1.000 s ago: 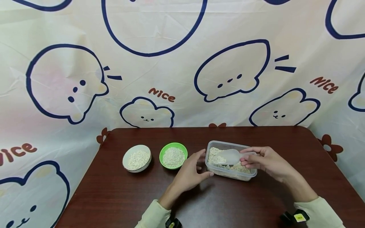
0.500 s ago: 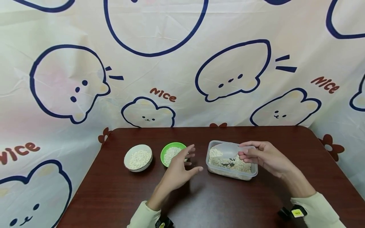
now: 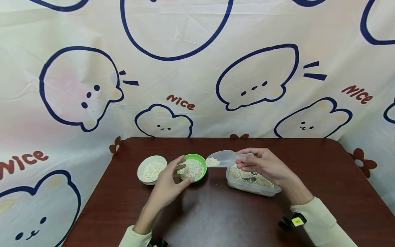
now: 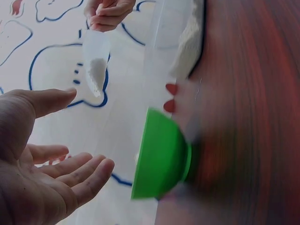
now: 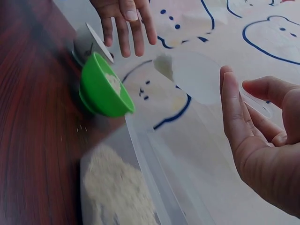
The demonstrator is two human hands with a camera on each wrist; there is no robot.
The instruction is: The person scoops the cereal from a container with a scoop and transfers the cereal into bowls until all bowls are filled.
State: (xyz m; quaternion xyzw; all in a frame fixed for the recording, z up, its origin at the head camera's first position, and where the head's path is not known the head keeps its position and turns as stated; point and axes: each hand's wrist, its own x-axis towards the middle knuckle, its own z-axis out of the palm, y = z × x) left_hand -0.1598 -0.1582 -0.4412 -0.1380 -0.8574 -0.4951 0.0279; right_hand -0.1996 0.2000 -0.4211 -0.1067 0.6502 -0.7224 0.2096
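Note:
My right hand [image 3: 262,163] pinches the handle of a translucent plastic scoop [image 3: 226,158]. Pale oat-like flakes [image 3: 213,161] lie in the front of the scoop, whose tip hangs at the right rim of a green bowl [image 5: 101,91]. That bowl holds more pale flakes [image 3: 192,168]. My left hand [image 3: 168,181] is spread in front of the green bowl's left side; in the left wrist view its fingers are apart from the bowl and grip nothing. Under the scoop and right hand stands a clear plastic container [image 3: 250,188], partly filled with flakes.
A white bowl [image 3: 142,171] of pale flakes stands left of the green one, partly behind my left hand. Everything rests on a dark brown table [image 3: 216,219]. A cartoon-printed cloth [image 3: 203,75] hangs behind the table.
My right hand has lifted the scoop from over the clear container and carried it left to the green bowl. My left hand has moved left, away from the container.

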